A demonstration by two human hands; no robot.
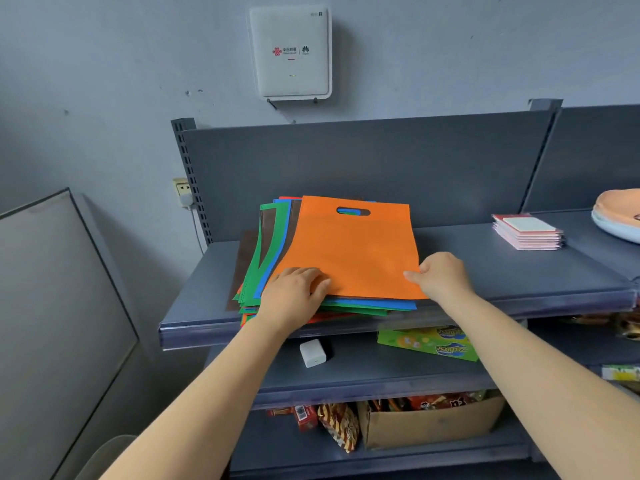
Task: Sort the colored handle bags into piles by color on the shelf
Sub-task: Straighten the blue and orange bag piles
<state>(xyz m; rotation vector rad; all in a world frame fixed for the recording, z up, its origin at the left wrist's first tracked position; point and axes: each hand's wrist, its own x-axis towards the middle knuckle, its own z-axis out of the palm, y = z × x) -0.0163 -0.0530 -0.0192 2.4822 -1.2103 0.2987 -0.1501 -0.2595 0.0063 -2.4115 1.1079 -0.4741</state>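
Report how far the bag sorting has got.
Done: nothing visible; no separate color piles on the shelf. In hand: left hand rests on the orange bag atop the mixed stack; right hand pinches its corner. Left: the green, blue, brown and orange bags underneath.

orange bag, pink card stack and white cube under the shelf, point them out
orange bag [349, 251], head view, middle of its top face
pink card stack [528, 233], head view, its front side
white cube [312, 353], head view, its front face
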